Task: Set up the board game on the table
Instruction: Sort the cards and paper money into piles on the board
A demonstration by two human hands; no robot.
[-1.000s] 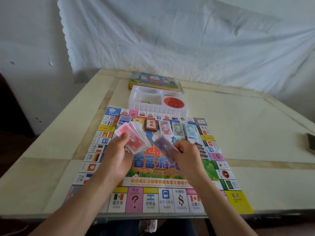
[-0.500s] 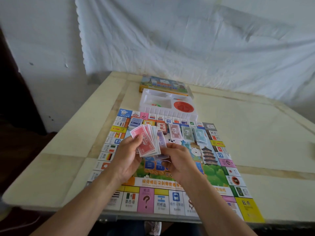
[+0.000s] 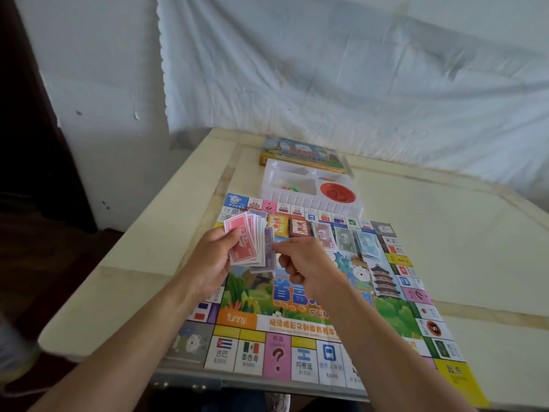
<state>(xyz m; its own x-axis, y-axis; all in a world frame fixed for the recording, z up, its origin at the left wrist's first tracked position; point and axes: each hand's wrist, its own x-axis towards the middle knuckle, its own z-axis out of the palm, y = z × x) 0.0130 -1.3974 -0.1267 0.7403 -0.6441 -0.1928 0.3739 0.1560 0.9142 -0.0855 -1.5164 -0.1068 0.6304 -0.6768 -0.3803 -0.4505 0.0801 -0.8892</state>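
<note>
white tray (image 3: 309, 200) and box lid (image 3: 300, 151) sit beyond the board (image 3: 297, 322).

Red and purple play money (image 3: 248, 246) fans above a multicoloured board (image 3: 320, 295) edged with flag squares; white tray (image 3: 309, 200) holds a red disc (image 3: 337, 193); cream counter (image 3: 445, 248).

Left hand (image 3: 212, 260) gripping — right hand (image 3: 309, 263) pinching.
</note>
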